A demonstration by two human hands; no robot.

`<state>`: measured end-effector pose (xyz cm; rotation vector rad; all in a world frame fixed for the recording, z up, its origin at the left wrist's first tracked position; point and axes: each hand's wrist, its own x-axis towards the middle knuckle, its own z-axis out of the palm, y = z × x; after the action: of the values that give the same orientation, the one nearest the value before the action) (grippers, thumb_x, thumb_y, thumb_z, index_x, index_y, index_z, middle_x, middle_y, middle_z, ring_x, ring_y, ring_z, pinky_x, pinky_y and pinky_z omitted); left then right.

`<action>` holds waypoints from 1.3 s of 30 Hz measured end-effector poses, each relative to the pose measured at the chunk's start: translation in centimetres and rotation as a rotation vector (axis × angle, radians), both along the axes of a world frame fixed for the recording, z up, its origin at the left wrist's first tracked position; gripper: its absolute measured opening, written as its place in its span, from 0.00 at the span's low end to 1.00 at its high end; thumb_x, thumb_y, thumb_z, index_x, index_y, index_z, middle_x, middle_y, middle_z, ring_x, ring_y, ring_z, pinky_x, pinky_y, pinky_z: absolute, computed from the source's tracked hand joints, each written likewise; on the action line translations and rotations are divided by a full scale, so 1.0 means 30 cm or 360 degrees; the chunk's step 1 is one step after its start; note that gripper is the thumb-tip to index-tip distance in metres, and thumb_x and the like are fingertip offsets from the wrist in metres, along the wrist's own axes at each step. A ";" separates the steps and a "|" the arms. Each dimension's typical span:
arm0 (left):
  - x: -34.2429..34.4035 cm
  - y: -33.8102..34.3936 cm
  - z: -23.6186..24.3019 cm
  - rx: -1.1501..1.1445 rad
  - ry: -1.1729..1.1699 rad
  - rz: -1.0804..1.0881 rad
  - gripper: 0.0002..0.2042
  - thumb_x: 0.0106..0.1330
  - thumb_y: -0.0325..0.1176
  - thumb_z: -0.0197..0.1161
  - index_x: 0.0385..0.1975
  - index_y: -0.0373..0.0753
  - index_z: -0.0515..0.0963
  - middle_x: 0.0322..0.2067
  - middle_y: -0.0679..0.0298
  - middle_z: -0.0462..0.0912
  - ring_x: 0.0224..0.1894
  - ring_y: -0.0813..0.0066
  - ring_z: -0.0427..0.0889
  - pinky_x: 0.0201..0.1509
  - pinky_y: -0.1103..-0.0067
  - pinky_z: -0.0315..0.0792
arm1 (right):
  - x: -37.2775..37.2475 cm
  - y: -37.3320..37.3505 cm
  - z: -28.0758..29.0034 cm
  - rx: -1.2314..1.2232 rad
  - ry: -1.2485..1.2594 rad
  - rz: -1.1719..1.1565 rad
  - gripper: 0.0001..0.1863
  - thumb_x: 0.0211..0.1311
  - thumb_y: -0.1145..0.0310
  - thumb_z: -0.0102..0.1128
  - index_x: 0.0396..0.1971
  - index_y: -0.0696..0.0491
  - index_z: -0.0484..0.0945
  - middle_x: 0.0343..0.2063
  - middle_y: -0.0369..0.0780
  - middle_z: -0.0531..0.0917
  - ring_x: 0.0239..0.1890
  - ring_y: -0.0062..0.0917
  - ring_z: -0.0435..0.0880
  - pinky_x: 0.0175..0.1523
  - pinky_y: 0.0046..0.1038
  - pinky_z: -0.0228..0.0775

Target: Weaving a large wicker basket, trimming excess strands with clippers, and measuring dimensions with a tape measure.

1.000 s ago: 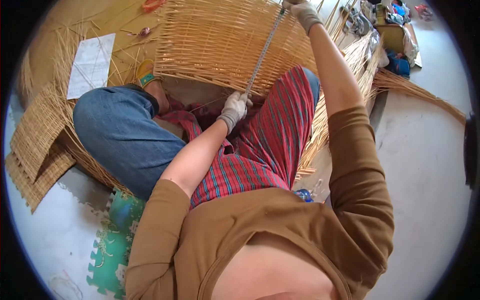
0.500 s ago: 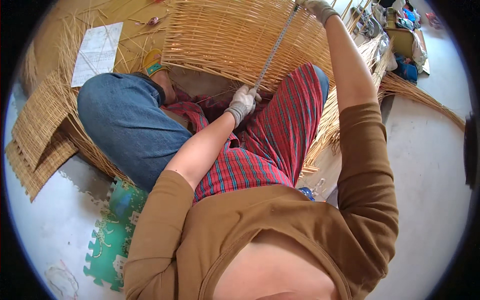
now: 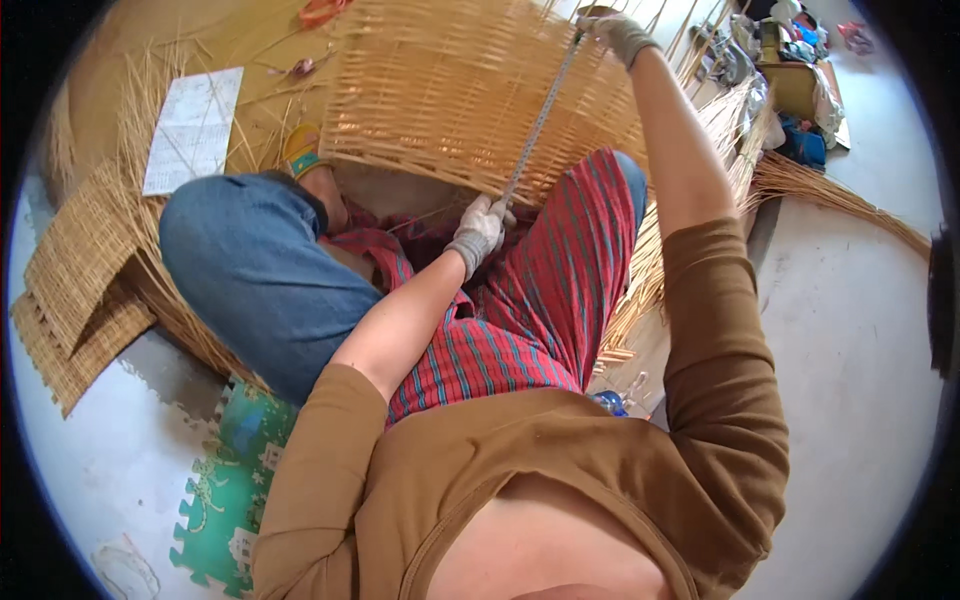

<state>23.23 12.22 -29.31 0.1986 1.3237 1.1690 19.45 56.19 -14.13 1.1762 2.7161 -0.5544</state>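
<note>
A large woven wicker panel (image 3: 440,100) lies in front of my knees, with loose stake ends sticking out at its far right. Across it a pale measuring tape (image 3: 543,122) is stretched taut from its near edge to its far edge. My left hand (image 3: 482,228), in a whitish knit glove, is closed on the tape's near end at the panel's near edge. At the far edge my gloved right hand (image 3: 615,35) grips the tape's other end, where something dark shows. I cannot make out which hand holds the tape's case.
A written paper sheet (image 3: 193,130) lies on loose straws at the left. Smaller woven pieces (image 3: 80,250) rest below it, near a green foam mat (image 3: 225,480). Bundled canes (image 3: 840,195) extend rightward. Bags and boxes (image 3: 800,80) stand at the far right.
The whole view has shifted a little, so the panel sits slightly lower in the picture. My right hand has come slightly left and nearer; both hands keep hold of the tape.
</note>
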 end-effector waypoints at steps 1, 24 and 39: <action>-0.025 -0.035 -0.028 -0.0028 0.0036 0.0027 0.09 0.74 0.35 0.53 0.38 0.39 0.78 0.17 0.68 0.77 0.15 0.80 0.66 0.19 0.76 0.62 | -0.070 -0.123 -0.059 -0.0063 0.0175 -0.0042 0.21 0.62 0.49 0.63 0.49 0.47 0.84 0.43 0.36 0.87 0.45 0.27 0.84 0.53 0.30 0.73; -0.103 -0.092 0.042 0.0105 0.0194 0.0458 0.10 0.76 0.34 0.48 0.42 0.37 0.75 0.24 0.63 0.82 0.23 0.78 0.76 0.28 0.78 0.73 | 0.275 -0.563 -0.166 -0.0357 0.1576 -0.0963 0.11 0.66 0.73 0.63 0.47 0.56 0.82 0.35 0.36 0.86 0.33 0.18 0.82 0.40 0.21 0.75; -0.181 -0.143 -0.028 -0.0002 0.0530 0.0337 0.14 0.76 0.38 0.48 0.45 0.35 0.76 0.26 0.63 0.82 0.19 0.76 0.73 0.22 0.75 0.70 | 0.181 -0.633 -0.130 -0.0258 0.1060 -0.0466 0.12 0.65 0.68 0.64 0.46 0.54 0.84 0.39 0.39 0.88 0.39 0.22 0.85 0.45 0.25 0.77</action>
<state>17.79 7.94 -30.15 0.2654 1.6684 1.3542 24.89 37.19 -18.04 1.5784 2.9181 -1.3997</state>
